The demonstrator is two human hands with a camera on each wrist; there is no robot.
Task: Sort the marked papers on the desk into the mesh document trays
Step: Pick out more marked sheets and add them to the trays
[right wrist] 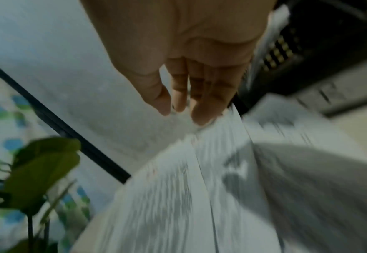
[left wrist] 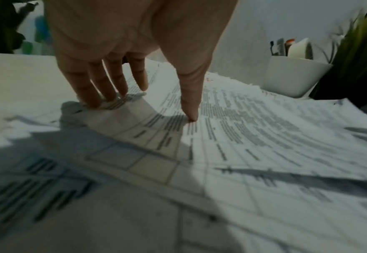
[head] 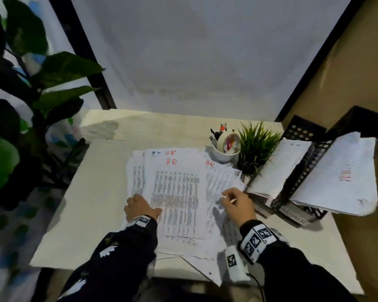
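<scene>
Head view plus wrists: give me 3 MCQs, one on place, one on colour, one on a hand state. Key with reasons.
1. Where does the white pen cup stand?
A. left of the small grass plant
B. inside a mesh tray
C. at the desk's near edge

2. What colour is the "HR" mark on the top sheet?
A. blue
B. red
C. green

3. What is the left hand doing?
A. gripping a pen
B. hanging off the desk
C. pressing straight fingers on the papers

Key: 1 A, the cup sits beside the plant, on its left in the head view. 2 B, the letters read red. 3 C, the left wrist view shows fingertips flat on the sheets.
</scene>
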